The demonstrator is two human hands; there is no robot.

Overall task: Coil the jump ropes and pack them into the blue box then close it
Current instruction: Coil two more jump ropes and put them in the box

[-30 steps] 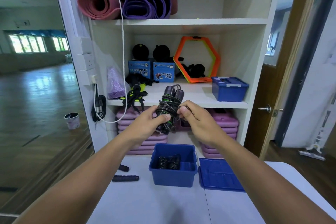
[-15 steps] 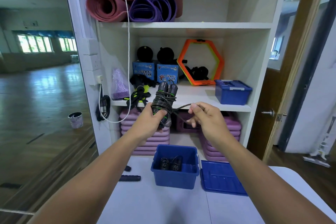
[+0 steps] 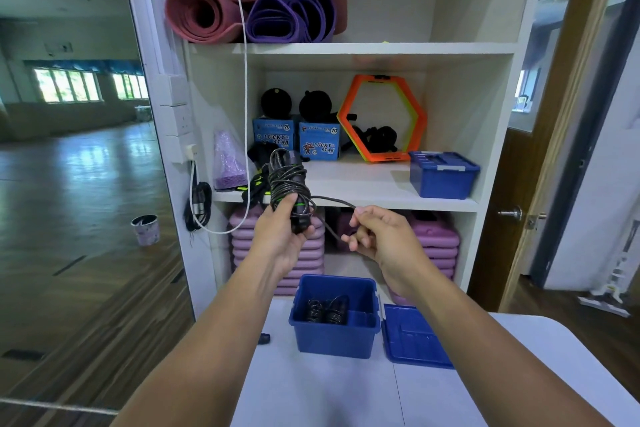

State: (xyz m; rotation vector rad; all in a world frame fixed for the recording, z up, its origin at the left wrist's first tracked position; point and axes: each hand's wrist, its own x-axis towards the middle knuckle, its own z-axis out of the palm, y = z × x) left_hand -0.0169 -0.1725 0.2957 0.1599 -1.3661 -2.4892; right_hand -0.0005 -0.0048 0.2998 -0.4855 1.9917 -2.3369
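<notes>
My left hand (image 3: 282, 236) grips a coiled black jump rope (image 3: 288, 180) by its handles, held upright above the table. A loose end of that rope runs to the right, where my right hand (image 3: 375, 236) pinches it. Below, the open blue box (image 3: 334, 334) stands on the white table (image 3: 311, 392) with a coiled rope (image 3: 325, 311) inside. Its blue lid (image 3: 414, 340) lies flat to the right of it. A black rope handle (image 3: 265, 338) shows on the table left of the box, mostly hidden by my left arm.
A white shelf unit (image 3: 349, 194) stands right behind the table, holding a second closed blue box (image 3: 441, 175), small cartons, an orange hexagon ring and rolled mats. Purple step boards are stacked below. A mirror wall is left, a wooden door right.
My right hand has drawn away from the coil to the right, pulling out a loose end of rope. My left hand has tilted the coil slightly left. The camera moved closer.
</notes>
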